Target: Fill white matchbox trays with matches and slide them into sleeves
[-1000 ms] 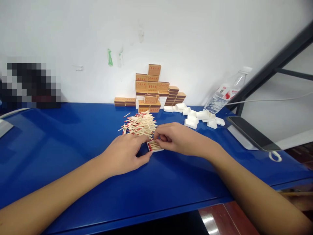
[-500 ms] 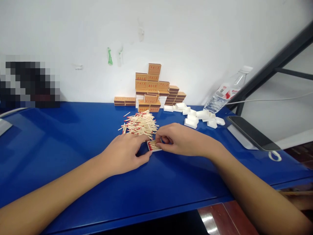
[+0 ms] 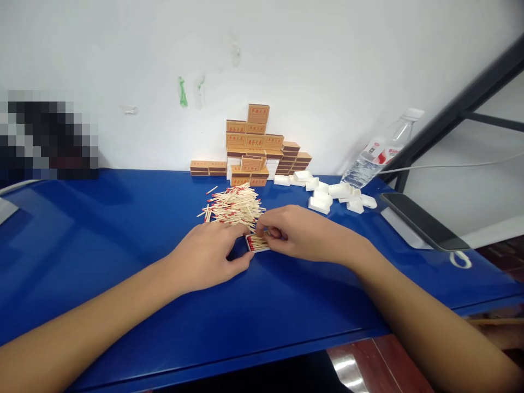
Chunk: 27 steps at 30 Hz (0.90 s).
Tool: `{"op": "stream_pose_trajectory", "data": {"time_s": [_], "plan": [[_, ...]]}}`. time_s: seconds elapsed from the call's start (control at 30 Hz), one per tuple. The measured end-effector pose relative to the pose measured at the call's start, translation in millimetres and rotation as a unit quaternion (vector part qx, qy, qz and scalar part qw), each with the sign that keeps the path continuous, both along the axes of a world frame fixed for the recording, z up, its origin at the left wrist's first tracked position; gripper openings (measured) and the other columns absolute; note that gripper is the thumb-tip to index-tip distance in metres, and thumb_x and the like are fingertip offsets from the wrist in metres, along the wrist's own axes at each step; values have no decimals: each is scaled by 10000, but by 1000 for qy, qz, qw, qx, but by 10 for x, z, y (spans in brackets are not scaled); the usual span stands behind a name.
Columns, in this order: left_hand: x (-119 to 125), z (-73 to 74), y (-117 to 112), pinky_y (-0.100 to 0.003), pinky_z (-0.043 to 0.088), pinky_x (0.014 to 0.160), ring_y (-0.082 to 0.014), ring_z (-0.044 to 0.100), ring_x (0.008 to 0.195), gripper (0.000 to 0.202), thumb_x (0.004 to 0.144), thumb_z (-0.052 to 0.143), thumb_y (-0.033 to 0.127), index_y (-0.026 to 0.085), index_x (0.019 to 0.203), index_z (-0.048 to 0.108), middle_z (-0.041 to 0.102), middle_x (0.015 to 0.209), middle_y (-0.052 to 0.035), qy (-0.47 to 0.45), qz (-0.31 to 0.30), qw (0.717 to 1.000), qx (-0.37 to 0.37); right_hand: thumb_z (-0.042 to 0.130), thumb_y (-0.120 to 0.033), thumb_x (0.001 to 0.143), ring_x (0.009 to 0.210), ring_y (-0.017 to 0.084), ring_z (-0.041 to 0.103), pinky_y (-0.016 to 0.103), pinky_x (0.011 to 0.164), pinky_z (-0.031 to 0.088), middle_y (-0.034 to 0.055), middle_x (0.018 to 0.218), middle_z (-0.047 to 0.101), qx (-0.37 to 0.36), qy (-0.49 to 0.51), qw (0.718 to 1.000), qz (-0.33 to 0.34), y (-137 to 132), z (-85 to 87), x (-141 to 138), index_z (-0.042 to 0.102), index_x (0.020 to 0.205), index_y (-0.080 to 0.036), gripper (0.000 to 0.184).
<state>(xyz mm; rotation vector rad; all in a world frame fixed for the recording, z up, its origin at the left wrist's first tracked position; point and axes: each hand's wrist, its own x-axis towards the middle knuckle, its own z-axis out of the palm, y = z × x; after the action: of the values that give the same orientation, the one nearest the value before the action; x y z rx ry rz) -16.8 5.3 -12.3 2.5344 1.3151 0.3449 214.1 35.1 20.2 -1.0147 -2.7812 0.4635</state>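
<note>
A small white matchbox tray [image 3: 250,249] lies on the blue table, with red-headed matches [image 3: 257,243] side by side in it. My left hand [image 3: 213,254] grips the tray's left end between thumb and fingers. Over the right part of the tray, my right hand [image 3: 295,232] has its fingers curled, and the index finger and thumb tips are on the matches. Its palm side and the tray's right end are hidden. Just beyond both hands spreads a loose heap of matches [image 3: 235,204].
Printed matchboxes [image 3: 254,142] are stacked against the wall. White trays [image 3: 321,199] lie scattered to their right, near a tilted water bottle [image 3: 372,155]. At the right stands a phone [image 3: 423,221] on a white block. The blue table [image 3: 135,218] ends at a front edge.
My right index finger has shifted slightly left and away over the tray, apart from the thumb, baring more of the matches. My left hand keeps its hold on the tray.
</note>
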Motion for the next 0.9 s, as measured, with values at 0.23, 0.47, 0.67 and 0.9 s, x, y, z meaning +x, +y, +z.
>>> {"op": "stream_pose_trajectory", "data": {"time_s": [0.23, 0.47, 0.67, 0.9], "plan": [[-5, 11, 1, -298, 344, 584, -165, 548, 602, 340, 954, 580, 466, 233, 1177, 687, 616, 704, 7, 1, -3, 1000, 2, 609, -103, 903, 661, 119, 456, 259, 622, 298, -11, 781, 607, -11, 9, 1000, -2, -7, 24, -11, 684, 891, -177, 106], [-3, 19, -11, -302, 351, 584, -167, 548, 588, 312, 954, 581, 448, 218, 1135, 689, 620, 696, 5, 5, -4, 1000, -3, 550, -55, 902, 695, 127, 490, 261, 635, 300, 0, 809, 624, -5, 8, 1000, 16, 28, -4, -7, 657, 854, -173, 166], [-5, 29, -15, -306, 356, 591, -167, 548, 581, 322, 955, 578, 440, 212, 1152, 691, 611, 682, 10, 8, -7, 1000, -1, 538, -25, 873, 697, 128, 490, 261, 642, 295, -3, 803, 616, -3, 7, 1000, 20, 17, -6, -10, 652, 862, -171, 186], [6, 24, -6, -300, 347, 573, -162, 546, 578, 302, 956, 574, 444, 206, 1103, 686, 618, 687, 4, 12, -5, 1000, -1, 558, -49, 908, 662, 112, 434, 260, 628, 276, -26, 757, 558, -1, 6, 1000, 17, 4, 15, -28, 582, 793, -173, 172]]}}
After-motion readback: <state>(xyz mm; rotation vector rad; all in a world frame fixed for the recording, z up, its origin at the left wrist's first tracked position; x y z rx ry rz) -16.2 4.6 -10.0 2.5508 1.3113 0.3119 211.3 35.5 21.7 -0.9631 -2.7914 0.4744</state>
